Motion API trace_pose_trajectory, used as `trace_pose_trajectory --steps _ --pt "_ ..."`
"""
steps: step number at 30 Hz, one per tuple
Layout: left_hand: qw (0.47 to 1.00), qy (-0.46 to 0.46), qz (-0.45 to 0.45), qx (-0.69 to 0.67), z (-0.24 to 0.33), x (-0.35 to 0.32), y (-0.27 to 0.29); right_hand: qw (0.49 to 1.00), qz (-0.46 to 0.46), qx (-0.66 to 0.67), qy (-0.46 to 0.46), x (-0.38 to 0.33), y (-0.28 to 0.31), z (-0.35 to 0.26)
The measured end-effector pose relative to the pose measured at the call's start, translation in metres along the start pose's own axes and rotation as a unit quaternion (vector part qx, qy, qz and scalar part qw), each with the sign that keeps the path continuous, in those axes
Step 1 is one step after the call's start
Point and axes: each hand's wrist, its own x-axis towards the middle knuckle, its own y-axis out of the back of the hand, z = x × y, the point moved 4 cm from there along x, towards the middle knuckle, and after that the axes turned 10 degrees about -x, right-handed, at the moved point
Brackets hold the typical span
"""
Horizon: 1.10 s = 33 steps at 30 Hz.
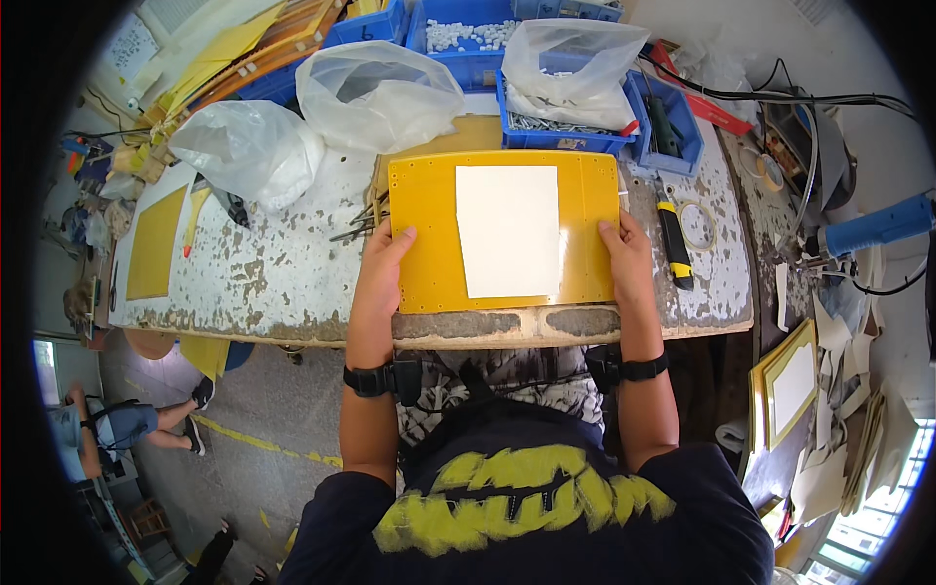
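A yellow rectangular board [424, 234] lies flat on the worn white workbench [283, 283], close to its near edge. A white sheet [509, 230] rests on the middle of the board. My left hand [378, 268] grips the board's left edge, thumb on top. My right hand [629, 261] grips the right edge the same way. Both wrists wear black straps.
Behind the board stand blue bins [561, 127] and several clear plastic bags [375, 93]. A yellow-and-black tool [675, 244] and a tape ring [697, 224] lie to the right, a blue power tool [873, 226] further right. Another yellow panel [156, 244] lies far left. Another person sits at lower left.
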Motion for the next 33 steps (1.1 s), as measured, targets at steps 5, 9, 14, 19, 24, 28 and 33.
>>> trace_pose_trajectory --steps 5,9,14,19,24,28,33 --pt "1.000 -0.009 0.001 0.028 0.001 -0.002 -0.002 0.999 -0.027 0.013 0.032 -0.006 0.002 -0.010" --pt "0.999 -0.008 0.010 0.044 0.002 -0.002 -0.004 0.999 -0.033 0.027 0.014 -0.006 0.007 -0.003" --pt "1.000 0.002 0.011 0.017 0.006 -0.005 -0.006 1.000 0.013 0.023 -0.002 -0.005 0.006 0.000" --pt "0.997 0.031 -0.018 -0.074 0.007 -0.001 0.003 0.997 0.064 0.035 0.025 -0.003 0.011 0.008" --pt "0.996 0.013 -0.012 -0.093 0.004 0.003 0.014 0.994 0.098 0.028 0.046 -0.007 0.011 0.001" --pt "0.999 -0.017 0.019 -0.040 0.003 -0.005 0.009 0.995 0.075 -0.019 0.057 -0.007 0.015 -0.003" --pt "0.993 0.005 -0.012 -0.116 0.003 -0.004 0.005 0.994 0.067 -0.035 0.074 -0.002 0.033 -0.014"
